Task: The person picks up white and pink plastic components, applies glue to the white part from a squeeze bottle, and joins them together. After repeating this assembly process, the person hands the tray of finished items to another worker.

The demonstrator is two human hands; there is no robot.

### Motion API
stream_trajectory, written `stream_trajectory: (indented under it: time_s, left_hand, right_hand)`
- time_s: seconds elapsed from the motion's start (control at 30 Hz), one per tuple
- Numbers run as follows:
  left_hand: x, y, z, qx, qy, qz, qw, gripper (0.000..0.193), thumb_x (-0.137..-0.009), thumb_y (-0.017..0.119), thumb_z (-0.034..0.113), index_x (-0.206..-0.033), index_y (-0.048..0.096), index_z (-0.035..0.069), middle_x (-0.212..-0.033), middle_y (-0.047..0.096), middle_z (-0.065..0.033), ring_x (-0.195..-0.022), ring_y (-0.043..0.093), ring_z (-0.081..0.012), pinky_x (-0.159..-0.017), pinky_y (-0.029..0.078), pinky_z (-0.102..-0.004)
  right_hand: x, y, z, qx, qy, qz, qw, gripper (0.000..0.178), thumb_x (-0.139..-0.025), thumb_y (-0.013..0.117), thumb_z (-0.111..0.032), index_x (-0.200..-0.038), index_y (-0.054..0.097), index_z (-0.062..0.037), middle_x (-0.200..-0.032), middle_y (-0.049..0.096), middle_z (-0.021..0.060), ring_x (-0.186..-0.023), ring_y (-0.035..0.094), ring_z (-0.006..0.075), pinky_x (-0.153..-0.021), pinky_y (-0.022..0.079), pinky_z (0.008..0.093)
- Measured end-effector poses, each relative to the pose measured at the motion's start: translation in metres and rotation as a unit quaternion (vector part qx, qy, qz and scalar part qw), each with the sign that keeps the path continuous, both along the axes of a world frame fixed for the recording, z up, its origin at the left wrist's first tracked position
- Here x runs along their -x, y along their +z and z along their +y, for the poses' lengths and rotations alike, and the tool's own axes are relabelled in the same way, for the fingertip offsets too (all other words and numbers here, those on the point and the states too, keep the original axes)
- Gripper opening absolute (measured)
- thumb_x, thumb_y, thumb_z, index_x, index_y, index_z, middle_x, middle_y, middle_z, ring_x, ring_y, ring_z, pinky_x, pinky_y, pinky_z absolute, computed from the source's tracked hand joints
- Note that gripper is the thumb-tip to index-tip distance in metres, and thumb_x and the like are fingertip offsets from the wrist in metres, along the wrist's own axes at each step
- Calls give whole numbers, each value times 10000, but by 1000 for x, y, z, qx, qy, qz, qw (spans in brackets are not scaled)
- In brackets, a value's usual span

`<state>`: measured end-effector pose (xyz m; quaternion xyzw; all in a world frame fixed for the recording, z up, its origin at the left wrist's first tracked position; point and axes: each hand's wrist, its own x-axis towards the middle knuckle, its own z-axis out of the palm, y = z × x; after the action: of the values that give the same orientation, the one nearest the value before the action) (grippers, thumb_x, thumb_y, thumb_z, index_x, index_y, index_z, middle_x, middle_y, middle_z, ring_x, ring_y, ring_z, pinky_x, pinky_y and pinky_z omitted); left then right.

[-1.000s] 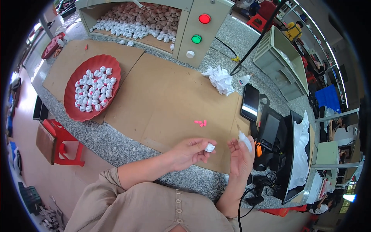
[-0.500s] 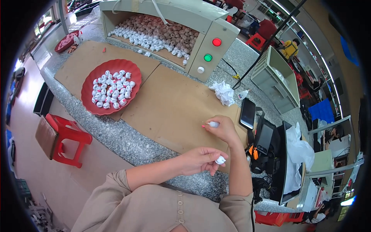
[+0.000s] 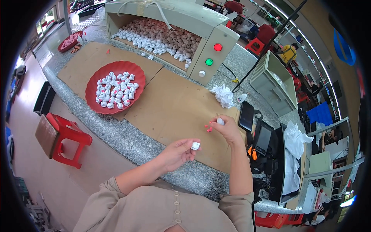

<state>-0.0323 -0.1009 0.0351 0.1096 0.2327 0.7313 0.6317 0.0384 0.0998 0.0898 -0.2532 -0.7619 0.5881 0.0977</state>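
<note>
Pinched in each hand, left hand [image 3: 176, 152] and right hand [image 3: 228, 129], is one white piece [image 3: 195, 145].

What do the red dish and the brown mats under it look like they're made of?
Red dish: likely plastic, with a smooth, uniformly red, slightly glossy surface and a thin raised rim. Mats: most likely cardboard, matte brown flat sheets with cut edges, lying on the speckled counter, which looks like polished stone.
</note>
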Motion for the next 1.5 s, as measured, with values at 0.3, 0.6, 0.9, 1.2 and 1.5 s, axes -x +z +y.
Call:
stream_trajectory:
  time_s: [0.3,0.6,0.9,1.2,1.5]
  left_hand:
    - [-6,9,37,2,47,44,998,300,-887,425,193,-1116,464,2,-888,552,-62,-715,499,-89,-631,446,-225]
    - [-24,-2,53,5,30,85,996,291,-892,407,148,-1130,462,-9,-842,522,-48,-677,464,-119,-633,422,-233]
    - [-24,-9,53,34,4,133,991,299,-901,384,152,-1142,458,-8,-804,506,-34,-660,446,-106,-625,405,-218]
    - [-24,-12,50,33,25,238,970,299,-904,388,184,-1139,474,20,-780,501,-1,-663,438,-77,-618,375,-196]
    - [-20,-12,50,31,42,343,938,275,-909,369,174,-1097,500,23,-773,491,11,-674,424,-59,-618,371,-190]
  right_hand:
    - [-61,-33,-56,437,-164,225,855,118,-726,605,-30,-827,550,-56,-673,545,53,-578,494,113,-498,385,253]
    - [-66,-53,-69,430,-234,232,840,47,-745,611,-67,-785,592,-53,-701,587,46,-564,493,90,-488,386,227]
    - [-67,-58,-69,344,-232,203,887,61,-737,628,-61,-782,603,-29,-654,572,28,-527,477,75,-477,373,203]
    - [-65,-52,-67,337,-220,175,898,66,-742,618,-86,-736,571,-41,-605,526,22,-536,474,88,-465,373,219]
    - [-63,-44,-67,346,-226,120,903,82,-731,633,-91,-736,561,-52,-609,515,4,-541,471,68,-440,377,205]
